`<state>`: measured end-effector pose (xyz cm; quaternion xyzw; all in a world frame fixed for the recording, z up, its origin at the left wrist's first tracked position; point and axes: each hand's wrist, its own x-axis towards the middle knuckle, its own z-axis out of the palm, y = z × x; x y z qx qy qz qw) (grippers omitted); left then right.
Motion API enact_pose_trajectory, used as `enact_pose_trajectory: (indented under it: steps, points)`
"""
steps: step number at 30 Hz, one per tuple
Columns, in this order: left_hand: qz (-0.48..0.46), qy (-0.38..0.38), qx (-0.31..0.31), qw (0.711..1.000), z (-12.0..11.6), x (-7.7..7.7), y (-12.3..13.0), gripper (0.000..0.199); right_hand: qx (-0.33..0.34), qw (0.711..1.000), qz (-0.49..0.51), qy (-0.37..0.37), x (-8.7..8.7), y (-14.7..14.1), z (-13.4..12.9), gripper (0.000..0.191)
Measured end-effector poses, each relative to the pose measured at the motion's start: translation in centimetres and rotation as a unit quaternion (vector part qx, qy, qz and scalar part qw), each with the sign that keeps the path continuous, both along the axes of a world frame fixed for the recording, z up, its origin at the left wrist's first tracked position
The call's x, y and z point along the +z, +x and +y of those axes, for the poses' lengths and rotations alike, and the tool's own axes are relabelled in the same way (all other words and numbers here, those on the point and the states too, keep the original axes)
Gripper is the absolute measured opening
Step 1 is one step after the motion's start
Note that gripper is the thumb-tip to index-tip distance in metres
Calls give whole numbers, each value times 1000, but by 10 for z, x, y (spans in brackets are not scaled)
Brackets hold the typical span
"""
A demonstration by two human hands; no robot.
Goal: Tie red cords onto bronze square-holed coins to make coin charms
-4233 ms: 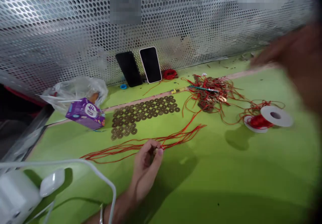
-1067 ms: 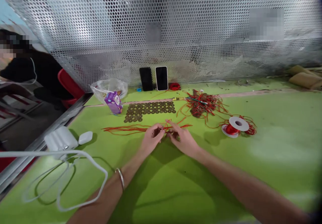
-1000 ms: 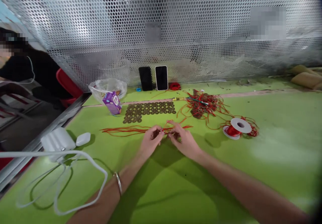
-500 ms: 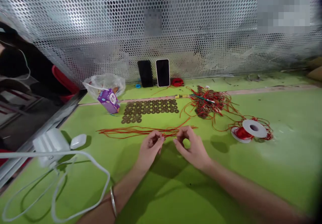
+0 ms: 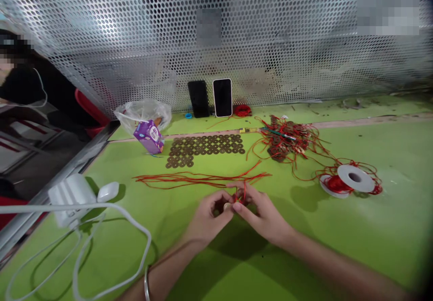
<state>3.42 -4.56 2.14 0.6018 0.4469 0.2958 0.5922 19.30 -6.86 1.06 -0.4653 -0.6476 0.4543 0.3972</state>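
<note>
My left hand (image 5: 211,215) and my right hand (image 5: 262,208) meet close together above the green table. Both have their fingers pinched on a short red cord (image 5: 244,190), which loops up between them. The fingers cover most of what lies between the fingertips, so a knot or small piece there cannot be made out. Just beyond my hands, a loose bundle of long red cords (image 5: 182,176) lies across the table. Behind it, flat rows of brown coins with holes (image 5: 206,145) are laid out.
Right of the coins lies a tangled heap of corded coins (image 5: 287,136), with a spool of red cord (image 5: 358,178) nearer me. Two phones (image 5: 223,97) lean against the mesh wall. At left are a purple box (image 5: 149,136), a white charger (image 5: 72,197) and its cable. A person sits far left.
Both hands have come nearer to me and closed together, away from the cord bundle. My right hand, earlier apart from the left, now pinches the red cord beside it.
</note>
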Motion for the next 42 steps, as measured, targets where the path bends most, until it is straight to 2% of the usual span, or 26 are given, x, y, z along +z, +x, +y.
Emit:
enact_pose_trajectory:
  steps: [2, 5, 7, 10, 15, 18, 22, 27, 35, 42]
  points:
    - [53, 67, -15, 996, -2, 2, -1, 14, -23, 1000, -5, -5, 0, -1, 2, 14]
    - [100, 116, -23, 988, -2, 5, -4, 11, -62, 998, -31, -7, -1, 0, 4, 21]
    - [111, 123, -15, 986, 0, 7, -6, 12, -54, 998, -31, -6, -2, 0, 5, 23]
    - [115, 117, -10, 986, 1, 10, -8, 14, -15, 1000, -13, -14, -2, 1, 5, 26]
    - [39, 53, -13, 998, 0, 12, -6, 17, 24, 990, 93, -106, 1, 1, 5, 39]
    - [2, 18, -10, 1000, 0, 9, -5, 21, 25, 984, 125, -126, 1, 1, 4, 42]
    - [-3, 10, 19, 1000, 2, 6, -4, 19, 0, 982, 144, -122, -1, 1, 6, 42]
    - [-14, -7, 45, 999, 2, 6, -2, 20, -15, 987, 116, -108, -4, 2, 7, 39]
    - [-14, 11, 43, 999, 0, 7, -2, 13, -6, 995, 74, -68, -3, 2, 4, 31]
    - [-20, 12, 37, 999, 0, 1, -3, 14, -2, 997, 54, -58, -2, 1, 4, 29]
